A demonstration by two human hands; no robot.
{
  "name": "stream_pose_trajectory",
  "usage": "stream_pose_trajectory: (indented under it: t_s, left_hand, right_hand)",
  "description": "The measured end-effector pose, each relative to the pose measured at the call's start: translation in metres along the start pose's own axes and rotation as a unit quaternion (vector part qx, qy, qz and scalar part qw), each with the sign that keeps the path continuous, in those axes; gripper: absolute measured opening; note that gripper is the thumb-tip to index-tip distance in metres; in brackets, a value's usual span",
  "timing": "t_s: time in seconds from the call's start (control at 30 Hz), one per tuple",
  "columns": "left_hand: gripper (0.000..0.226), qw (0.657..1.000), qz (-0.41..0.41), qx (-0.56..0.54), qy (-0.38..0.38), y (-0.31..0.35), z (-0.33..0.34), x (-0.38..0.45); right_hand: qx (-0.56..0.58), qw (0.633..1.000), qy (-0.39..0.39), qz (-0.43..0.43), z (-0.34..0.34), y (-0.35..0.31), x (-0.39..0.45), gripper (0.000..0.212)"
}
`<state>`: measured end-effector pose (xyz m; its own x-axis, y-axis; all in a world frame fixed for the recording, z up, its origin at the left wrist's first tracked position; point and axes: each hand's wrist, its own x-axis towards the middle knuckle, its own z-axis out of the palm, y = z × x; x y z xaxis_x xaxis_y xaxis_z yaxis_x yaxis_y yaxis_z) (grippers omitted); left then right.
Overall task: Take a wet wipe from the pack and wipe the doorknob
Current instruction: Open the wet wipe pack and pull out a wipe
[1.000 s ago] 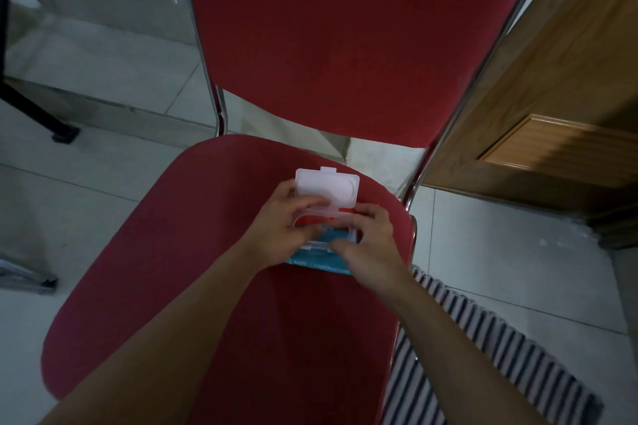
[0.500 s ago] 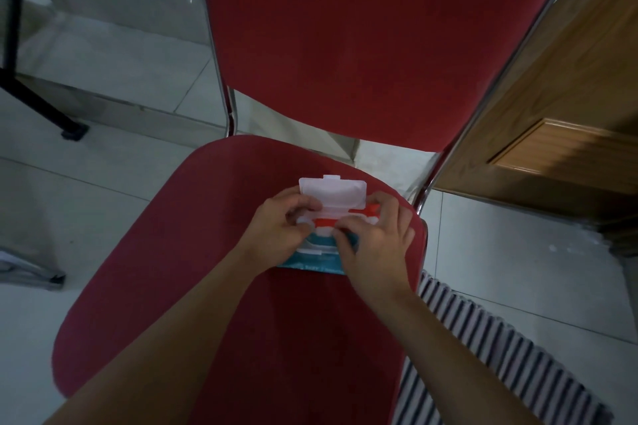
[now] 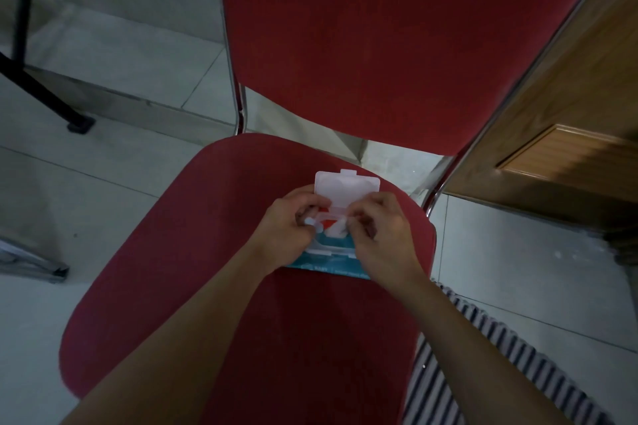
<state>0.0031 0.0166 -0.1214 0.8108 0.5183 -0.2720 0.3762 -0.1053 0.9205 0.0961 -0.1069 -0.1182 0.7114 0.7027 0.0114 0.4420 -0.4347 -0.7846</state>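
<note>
- One red fabric chair (image 3: 276,304) with chrome tubing fills the centre, on pale glossy floor tiles (image 3: 103,55); a wood-grain door (image 3: 569,134) stands at right, a striped mat (image 3: 483,373) at lower right.
- The teal wipe pack (image 3: 328,257) lies on the seat at frame centre, its white rectangular plastic lid (image 3: 347,188) flipped up; its print is too blurred to read.
- The left hand (image 3: 288,229) curls onto the pack's left edge, holding it; the right hand (image 3: 383,235) pinches a white wet wipe (image 3: 336,229) at the opening.

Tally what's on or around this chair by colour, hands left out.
Red: 1, the chair
Teal with white lid: 1, the wipe pack
White: 1, the wipe coming out of the pack
Wood brown: 1, the door
Striped: 1, the mat
Black: 1, the stand
Total: 6
</note>
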Motion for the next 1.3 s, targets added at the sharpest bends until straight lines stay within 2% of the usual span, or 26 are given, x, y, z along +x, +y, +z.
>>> stream_pose_trajectory:
  t_s: [0.1, 0.27, 0.43, 0.6, 0.73, 0.8, 0.9, 0.93, 1.0, 1.1, 1.23, 1.3]
  left_hand:
    - [0.046, 1.0, -0.006, 0.005, 0.005, -0.001, 0.001, 0.001]
    - [0.043, 1.0, -0.009, -0.004, 0.001, -0.001, 0.001, 0.001]
    - [0.045, 1.0, -0.005, 0.007, 0.002, 0.002, 0.001, 0.0]
    - [0.045, 1.0, -0.01, 0.013, 0.012, 0.002, 0.002, 0.0]
    - [0.043, 1.0, -0.004, 0.008, 0.007, 0.003, 0.002, -0.001]
    - [0.042, 1.0, 0.003, 0.016, 0.007, 0.002, 0.002, -0.001]
    - [0.043, 0.998, 0.014, 0.058, 0.003, 0.003, 0.003, -0.001]
    - [0.043, 0.997, 0.019, 0.072, 0.004, 0.003, 0.003, -0.001]
    - [0.041, 0.995, 0.026, 0.098, 0.005, 0.003, 0.004, -0.001]
    - [0.039, 0.992, 0.024, 0.126, -0.004, 0.004, 0.003, 0.0]
    - [0.039, 0.989, 0.021, 0.147, -0.008, 0.009, 0.002, 0.001]
    - [0.039, 0.988, 0.02, 0.152, -0.013, 0.011, 0.001, 0.002]
  right_hand:
    - [0.087, 0.993, 0.002, 0.079, -0.006, -0.002, -0.001, 0.016]
    - [0.244, 0.95, 0.04, 0.189, -0.009, -0.003, -0.003, 0.014]
    - [0.441, 0.86, 0.079, 0.244, -0.02, -0.012, 0.005, 0.018]
    - [0.349, 0.908, 0.025, 0.23, -0.021, -0.016, 0.005, 0.013]
    - [0.117, 0.987, -0.039, 0.105, -0.013, -0.011, 0.0, 0.036]
    - [0.031, 0.997, -0.04, 0.053, -0.01, -0.011, 0.003, 0.027]
    - [0.039, 0.998, 0.0, 0.051, -0.015, -0.014, 0.011, 0.003]
    - [0.078, 0.995, 0.013, 0.065, -0.017, -0.015, 0.014, 0.01]
    - [0.175, 0.978, 0.027, 0.107, -0.024, -0.015, 0.017, 0.021]
    - [0.306, 0.933, 0.034, 0.187, -0.034, -0.013, 0.018, 0.02]
    - [0.536, 0.807, 0.036, 0.244, -0.047, -0.012, 0.016, 0.015]
    - [0.583, 0.774, 0.061, 0.241, -0.054, -0.01, 0.016, 0.015]
